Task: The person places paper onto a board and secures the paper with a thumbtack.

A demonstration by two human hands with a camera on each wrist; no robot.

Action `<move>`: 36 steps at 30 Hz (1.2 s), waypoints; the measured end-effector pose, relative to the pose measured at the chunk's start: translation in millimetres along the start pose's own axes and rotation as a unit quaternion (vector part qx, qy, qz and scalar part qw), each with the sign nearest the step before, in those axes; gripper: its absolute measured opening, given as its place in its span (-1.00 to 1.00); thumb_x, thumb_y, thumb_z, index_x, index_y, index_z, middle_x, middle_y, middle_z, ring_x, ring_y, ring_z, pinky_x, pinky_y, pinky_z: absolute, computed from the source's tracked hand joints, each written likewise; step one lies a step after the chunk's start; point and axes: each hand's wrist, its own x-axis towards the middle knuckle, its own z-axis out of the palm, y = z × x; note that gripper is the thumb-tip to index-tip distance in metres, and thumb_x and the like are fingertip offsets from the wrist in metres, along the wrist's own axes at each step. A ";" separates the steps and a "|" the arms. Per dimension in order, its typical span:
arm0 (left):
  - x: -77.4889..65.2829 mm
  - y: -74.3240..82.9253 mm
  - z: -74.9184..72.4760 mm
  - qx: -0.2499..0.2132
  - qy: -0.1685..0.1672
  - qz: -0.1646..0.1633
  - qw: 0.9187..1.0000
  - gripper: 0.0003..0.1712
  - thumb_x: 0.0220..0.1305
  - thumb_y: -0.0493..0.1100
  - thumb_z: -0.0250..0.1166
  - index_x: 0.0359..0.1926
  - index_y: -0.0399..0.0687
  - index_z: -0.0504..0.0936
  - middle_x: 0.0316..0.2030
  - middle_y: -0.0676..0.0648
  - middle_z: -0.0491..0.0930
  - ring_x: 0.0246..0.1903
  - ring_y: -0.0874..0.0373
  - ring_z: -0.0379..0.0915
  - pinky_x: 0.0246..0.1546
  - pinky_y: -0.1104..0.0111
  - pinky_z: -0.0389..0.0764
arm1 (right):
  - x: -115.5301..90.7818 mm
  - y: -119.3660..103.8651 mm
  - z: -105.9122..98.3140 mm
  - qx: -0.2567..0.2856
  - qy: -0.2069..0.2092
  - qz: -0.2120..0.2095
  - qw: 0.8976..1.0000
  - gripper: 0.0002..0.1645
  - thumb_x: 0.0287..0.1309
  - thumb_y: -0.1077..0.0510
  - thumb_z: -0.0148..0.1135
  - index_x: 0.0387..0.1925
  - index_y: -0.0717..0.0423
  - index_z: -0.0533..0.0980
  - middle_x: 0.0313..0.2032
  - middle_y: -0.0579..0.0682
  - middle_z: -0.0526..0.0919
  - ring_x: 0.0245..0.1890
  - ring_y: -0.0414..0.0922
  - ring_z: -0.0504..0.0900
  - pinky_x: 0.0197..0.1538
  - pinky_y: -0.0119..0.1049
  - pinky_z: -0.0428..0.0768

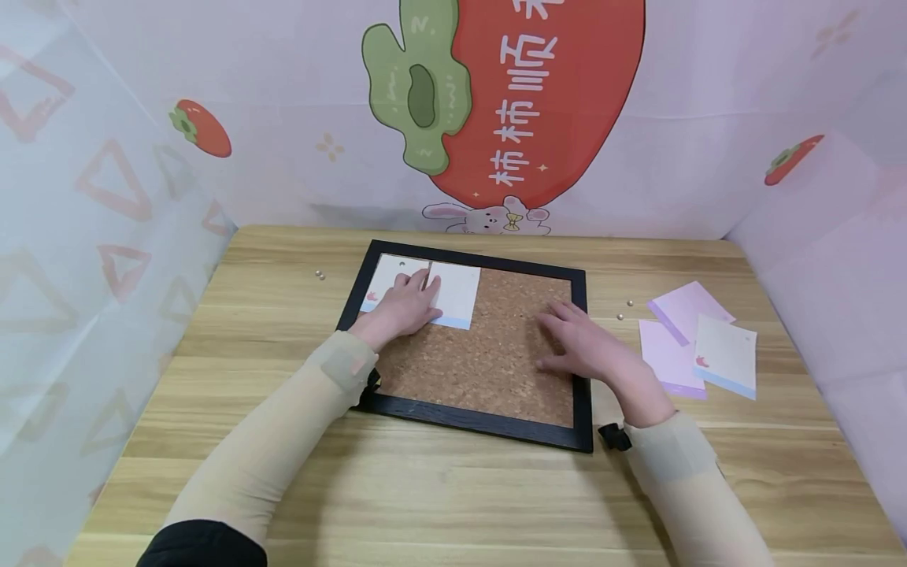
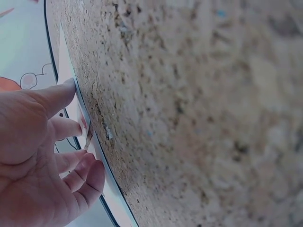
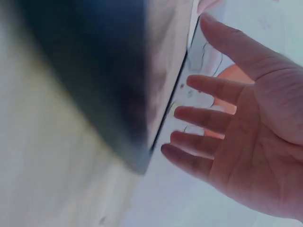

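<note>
Head cam: L arm reaching fwd, L hand [image 1: 400, 307] palm-down over the seam btwn L white note [image 1: 386, 272] and R white note [image 1: 457, 293]; fingers parted, slightly bent, thumb by R note's near edge. Both notes side by side, far-L corner of corkboard [image 1: 482, 370]. R arm angled in, R hand [image 1: 584, 344] over board's R side, fingers wide; can't tell if touching cork.

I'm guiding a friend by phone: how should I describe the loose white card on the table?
On the wooden table, find the black-framed cork board. To its right in the head view, the white card lies rightmost in a group of three. Unlike its two lilac neighbours, it is white with a blue bottom strip.
</note>
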 end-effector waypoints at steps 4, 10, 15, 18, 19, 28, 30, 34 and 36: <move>0.5 -0.1 0.8 0.002 -0.001 -0.001 1.000 -0.23 0.55 0.11 0.00 0.58 -0.10 0.00 0.57 -0.31 -0.11 0.44 -0.34 0.02 0.33 -0.07 0.41 | 16.9 -21.7 -5.4 -0.009 -0.011 -0.016 1.000 -0.13 0.15 0.00 0.45 0.40 0.22 0.33 0.45 0.39 0.21 0.47 0.35 0.18 0.45 0.24 0.25; 0.9 -0.3 3.1 0.001 0.004 -0.003 1.000 -0.23 0.55 0.11 0.00 0.58 -0.11 0.01 0.56 -0.32 -0.09 0.43 -0.35 0.05 0.30 -0.08 0.43 | 47.2 -48.1 -4.1 -0.025 -0.022 -0.053 0.998 -0.16 0.16 -0.02 0.45 0.40 0.14 0.35 0.36 0.22 0.40 0.38 0.18 0.38 0.41 0.10 0.39; 0.4 0.9 3.6 0.005 0.010 -0.002 1.000 -0.24 0.54 0.11 0.01 0.57 -0.12 0.04 0.55 -0.33 -0.06 0.41 -0.36 0.08 0.28 -0.08 0.45 | 67.3 -57.6 3.3 -0.025 -0.024 -0.077 0.996 -0.18 0.18 -0.02 0.43 0.40 0.13 0.36 0.35 0.18 0.42 0.39 0.11 0.38 0.44 0.04 0.37; 0.5 1.5 3.1 0.008 0.011 -0.001 1.000 -0.24 0.54 0.11 0.02 0.57 -0.12 0.05 0.55 -0.33 -0.05 0.40 -0.36 0.09 0.28 -0.08 0.45 | 75.5 -58.5 8.5 -0.015 -0.028 -0.076 0.997 -0.16 0.20 -0.07 0.40 0.42 0.11 0.32 0.44 0.20 0.31 0.47 0.13 0.28 0.49 0.06 0.28; 0.3 1.7 2.7 0.009 0.012 -0.001 1.000 -0.24 0.54 0.11 0.02 0.57 -0.12 0.05 0.55 -0.33 -0.05 0.40 -0.35 0.10 0.28 -0.08 0.45 | 77.7 -58.6 10.1 -0.012 -0.029 -0.073 0.997 -0.15 0.21 -0.09 0.39 0.43 0.10 0.31 0.47 0.20 0.27 0.49 0.14 0.24 0.51 0.07 0.25; 0.3 0.6 2.5 0.019 0.012 -0.001 1.000 -0.24 0.54 0.11 0.02 0.57 -0.12 0.06 0.55 -0.32 -0.03 0.41 -0.35 0.09 0.27 -0.07 0.47 | 89.4 -58.1 18.7 -0.014 -0.043 -0.058 0.997 -0.14 0.22 -0.14 0.37 0.45 0.05 0.31 0.53 0.16 0.17 0.57 0.17 0.06 0.54 0.12 0.14; 0.2 0.6 2.3 0.017 0.011 -0.001 1.000 -0.24 0.54 0.11 0.02 0.57 -0.11 0.05 0.55 -0.31 -0.04 0.41 -0.34 0.09 0.26 -0.07 0.48 | 90.1 -57.3 19.7 -0.016 -0.052 -0.051 0.997 -0.15 0.22 -0.14 0.37 0.44 0.05 0.32 0.53 0.16 0.16 0.57 0.17 0.03 0.55 0.11 0.12; -0.8 0.4 1.2 0.019 0.010 0.000 1.000 -0.23 0.54 0.12 0.01 0.57 -0.11 0.04 0.55 -0.31 -0.04 0.42 -0.34 0.09 0.27 -0.06 0.48 | 90.2 -54.6 20.5 -0.019 -0.065 -0.046 0.997 -0.16 0.22 -0.12 0.38 0.43 0.07 0.33 0.53 0.17 0.14 0.58 0.15 0.02 0.56 0.09 0.11; -1.6 0.1 0.3 0.017 0.010 0.003 1.000 -0.23 0.54 0.12 0.01 0.57 -0.11 0.04 0.55 -0.31 -0.04 0.42 -0.34 0.09 0.28 -0.07 0.47 | 90.3 -53.3 20.6 -0.020 -0.068 -0.047 0.996 -0.16 0.21 -0.12 0.38 0.43 0.07 0.33 0.53 0.17 0.14 0.58 0.14 0.03 0.56 0.08 0.11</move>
